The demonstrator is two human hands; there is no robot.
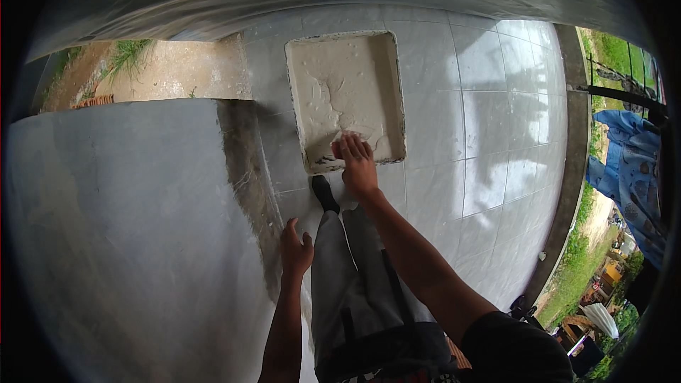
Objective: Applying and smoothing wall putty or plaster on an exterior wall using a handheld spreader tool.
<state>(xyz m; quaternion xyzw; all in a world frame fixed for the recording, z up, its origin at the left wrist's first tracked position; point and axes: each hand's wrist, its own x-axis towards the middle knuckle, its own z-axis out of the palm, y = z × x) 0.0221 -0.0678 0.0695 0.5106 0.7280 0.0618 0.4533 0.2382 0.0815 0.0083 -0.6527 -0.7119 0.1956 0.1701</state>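
Floor (433, 128): grey tiles | tray (399, 92): rectangular, lies on the floor before me | my leg (329, 248): near the tray | paste (358, 78): pale, spread inside the tray | my right hand (357, 159): fingers bent, at the paste's near end, I cannot tell if it grips something | my left hand (296, 250): half open, empty, beside my leg

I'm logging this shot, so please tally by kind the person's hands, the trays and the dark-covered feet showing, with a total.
Hands: 2 (left hand, right hand)
Tray: 1
Dark-covered foot: 1
Total: 4
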